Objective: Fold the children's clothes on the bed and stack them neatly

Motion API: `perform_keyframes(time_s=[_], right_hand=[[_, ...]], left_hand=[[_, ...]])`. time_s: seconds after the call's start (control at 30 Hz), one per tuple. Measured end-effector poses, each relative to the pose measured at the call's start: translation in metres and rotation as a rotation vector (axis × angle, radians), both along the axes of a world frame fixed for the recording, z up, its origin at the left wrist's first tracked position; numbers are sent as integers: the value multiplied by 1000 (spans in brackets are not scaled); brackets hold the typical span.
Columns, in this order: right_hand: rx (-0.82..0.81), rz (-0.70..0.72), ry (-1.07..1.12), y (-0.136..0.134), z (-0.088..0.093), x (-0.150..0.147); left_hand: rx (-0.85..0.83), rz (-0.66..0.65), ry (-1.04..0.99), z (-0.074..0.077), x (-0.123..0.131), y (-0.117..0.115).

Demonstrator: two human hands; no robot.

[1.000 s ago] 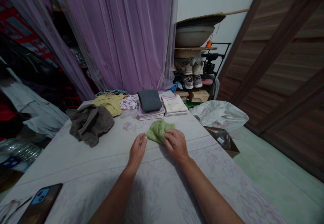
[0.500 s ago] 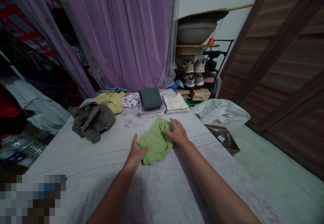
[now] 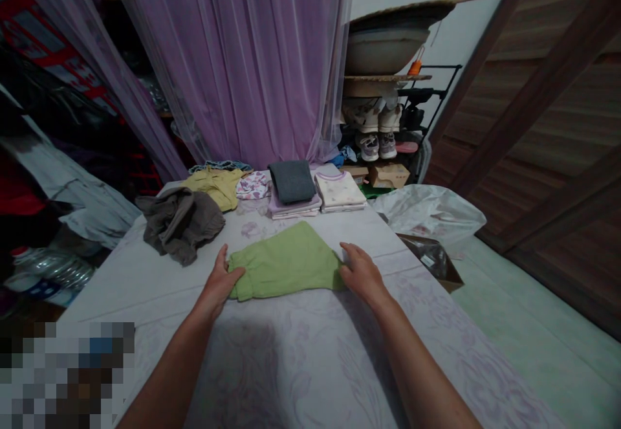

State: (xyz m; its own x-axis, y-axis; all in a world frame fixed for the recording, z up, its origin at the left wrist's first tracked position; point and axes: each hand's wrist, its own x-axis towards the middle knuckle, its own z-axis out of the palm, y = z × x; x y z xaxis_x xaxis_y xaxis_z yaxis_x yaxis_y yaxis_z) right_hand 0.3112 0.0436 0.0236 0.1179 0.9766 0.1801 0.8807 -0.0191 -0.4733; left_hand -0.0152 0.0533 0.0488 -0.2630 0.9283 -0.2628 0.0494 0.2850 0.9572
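A pair of light green shorts, folded lengthwise, is stretched out between my hands just over the flowered bed sheet. My left hand grips the gathered waistband, thumb on top. At the opposite end, my right hand pinches the leg hem, its other fingers partly extended beyond the cloth. Beyond the shorts lie a folded dark grey garment on a small pile of lilac clothes, and beside it a folded cream top.
Left of the shorts lies a crumpled grey-brown garment, with a yellow garment and a purple-patterned white cloth behind. A purple curtain hangs at the back. Past the bed's right edge are an open box and a plastic bag.
The bunched green shorts are now spread out flat and wide. My left hand has moved left and my right hand slightly right, pulling the ends apart.
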Motion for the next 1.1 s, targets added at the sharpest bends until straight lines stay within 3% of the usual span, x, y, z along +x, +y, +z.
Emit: perform_keyframes(time_s=[0.13, 0.23, 0.33, 0.43, 0.57, 0.7, 0.97, 1.1], right_hand=[[20, 260, 34, -19, 10, -10], [-98, 462, -38, -28, 15, -22], [-156, 502, -132, -35, 15, -34], [-105, 547, -172, -41, 12, -45], [-101, 689, -170, -48, 9, -57], [-95, 684, -148, -50, 12, -58], [-6, 555, 52, -26, 20, -53], [1, 718, 5, -18, 24, -72]], left_hand=[[-85, -7, -38, -9, -6, -2], [-39, -62, -42, -13, -6, -5], [-27, -50, -54, -13, -12, -5], [-38, 23, -107, -9, -24, -3], [-45, 28, -256, 5, -35, -1], [-24, -35, -319, 27, -22, 4], [-23, -105, -101, 67, 26, 30], [-47, -134, -52, 74, 39, 34]])
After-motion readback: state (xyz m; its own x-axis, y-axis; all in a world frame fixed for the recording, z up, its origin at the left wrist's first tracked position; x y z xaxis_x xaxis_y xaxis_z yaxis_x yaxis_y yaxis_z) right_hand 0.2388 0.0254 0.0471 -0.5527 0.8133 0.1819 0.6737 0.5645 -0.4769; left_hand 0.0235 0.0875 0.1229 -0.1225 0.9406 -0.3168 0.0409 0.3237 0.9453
